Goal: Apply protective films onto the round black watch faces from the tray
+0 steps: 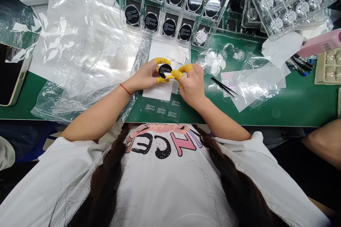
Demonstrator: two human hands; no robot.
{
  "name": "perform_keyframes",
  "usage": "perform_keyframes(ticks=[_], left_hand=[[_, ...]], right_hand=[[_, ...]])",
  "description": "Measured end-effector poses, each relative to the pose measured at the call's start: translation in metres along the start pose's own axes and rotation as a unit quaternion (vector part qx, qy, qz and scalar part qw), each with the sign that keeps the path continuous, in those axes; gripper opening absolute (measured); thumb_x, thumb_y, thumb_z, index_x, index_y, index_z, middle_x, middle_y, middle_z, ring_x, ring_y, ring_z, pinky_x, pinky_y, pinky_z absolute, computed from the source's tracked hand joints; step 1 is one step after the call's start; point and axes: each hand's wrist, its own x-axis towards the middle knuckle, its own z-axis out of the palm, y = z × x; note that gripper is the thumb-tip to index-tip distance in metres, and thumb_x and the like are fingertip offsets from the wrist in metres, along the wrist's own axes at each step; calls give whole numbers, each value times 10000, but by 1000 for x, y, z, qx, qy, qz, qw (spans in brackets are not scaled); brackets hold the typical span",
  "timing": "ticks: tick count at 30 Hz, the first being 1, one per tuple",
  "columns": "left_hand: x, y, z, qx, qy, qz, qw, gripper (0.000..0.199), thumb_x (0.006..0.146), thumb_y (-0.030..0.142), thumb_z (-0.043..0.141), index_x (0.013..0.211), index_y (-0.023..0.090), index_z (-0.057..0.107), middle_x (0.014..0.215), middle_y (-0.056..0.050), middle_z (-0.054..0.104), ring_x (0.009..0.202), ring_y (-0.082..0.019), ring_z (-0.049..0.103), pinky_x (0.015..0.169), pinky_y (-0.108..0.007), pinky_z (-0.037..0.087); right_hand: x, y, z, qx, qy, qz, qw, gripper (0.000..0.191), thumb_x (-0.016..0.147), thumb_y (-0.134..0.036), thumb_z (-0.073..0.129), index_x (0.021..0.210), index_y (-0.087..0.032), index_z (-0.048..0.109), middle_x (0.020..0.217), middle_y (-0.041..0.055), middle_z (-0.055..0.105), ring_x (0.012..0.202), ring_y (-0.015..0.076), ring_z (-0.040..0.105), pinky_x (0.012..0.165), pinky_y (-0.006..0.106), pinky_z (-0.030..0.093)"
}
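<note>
A round black disc (165, 71) faces up toward the head camera, slightly tilted – being round, it shows no long axis. It sits between the fingertips of the left hand (142, 77), gripped narrowly at its rim by the thumb and fingers in yellow finger cots (162, 60). The right hand (191, 85) is close beside it, its yellow-capped fingertips pinched narrowly on a pale tab (169, 76) at the disc's face. Below lies a white paper sheet (157, 92); a clear plastic tray (170, 3) holds more black discs, and black tweezers (223, 87) lie to the right.
</note>
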Motion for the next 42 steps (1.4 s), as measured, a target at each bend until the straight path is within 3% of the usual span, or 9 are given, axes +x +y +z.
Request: perform_keyframes(ticks=[3,8,16,21,28,31,35,37,42], left_hand=[[1,-1,-1,5,-7,11,1000,586,652,276,834,1153,209,537,914,4,679,821,-138,675,708,-250,548],[2,0,-2,-3,-17,11,1000,596,647,217,801,1170,204,516,905,7,678,841,-146,685,729,-262,558],[0,5,0,-9,-5,-6,1000,579,664,235,825,1162,205,531,872,14,669,801,-130,682,726,-261,563],[0,4,0,4,-3,-13,1000,590,645,234,834,1155,205,540,849,23,668,753,-120,661,693,-254,551],[0,4,-1,5,-11,-6,1000,605,637,165,789,1178,200,521,888,16,682,819,-142,680,728,-266,555],[0,3,0,1,-8,-4,1000,605,646,197,810,1175,203,515,874,12,676,805,-141,683,721,-268,555],[-3,5,2,-5,0,-7,1000,592,683,215,804,1192,207,503,875,3,688,805,-137,694,731,-269,551],[-4,6,2,6,1,-3,1000,599,691,222,801,1206,212,496,843,12,693,789,-137,695,719,-262,540],[-7,6,2,53,1,3,999,578,701,207,778,1214,200,510,807,30,675,739,-126,677,672,-234,486]], right_hand=[[-7,-5,2,12,-22,6,1000,314,961,-172,369,1041,-334,625,1006,55,618,981,247,533,892,466,415],[-18,-7,3,-24,0,-19,1000,375,945,-116,342,1021,-314,651,996,58,643,956,237,538,853,435,420],[-5,2,-6,44,-26,69,996,258,963,-283,413,1066,-298,649,1006,74,622,992,262,525,883,478,418],[1,-1,-6,24,-54,46,997,323,951,-186,366,1028,-325,647,1033,65,620,1036,269,525,944,522,403],[-10,-3,-3,14,-55,21,998,330,967,-200,356,995,-343,652,1009,64,660,1016,271,566,941,533,410],[-10,-1,-5,47,-28,26,998,267,984,-266,394,1014,-321,654,974,65,668,978,258,576,892,492,440],[-3,-3,-10,125,42,92,987,249,1001,-422,452,1007,-257,638,891,54,660,876,217,577,803,420,477],[0,-8,-9,143,45,110,983,284,1003,-456,449,990,-240,633,927,62,660,899,214,577,824,418,492],[1,-22,6,116,34,85,989,315,1014,-463,424,1040,-236,640,1204,89,642,1169,238,548,975,442,467]])
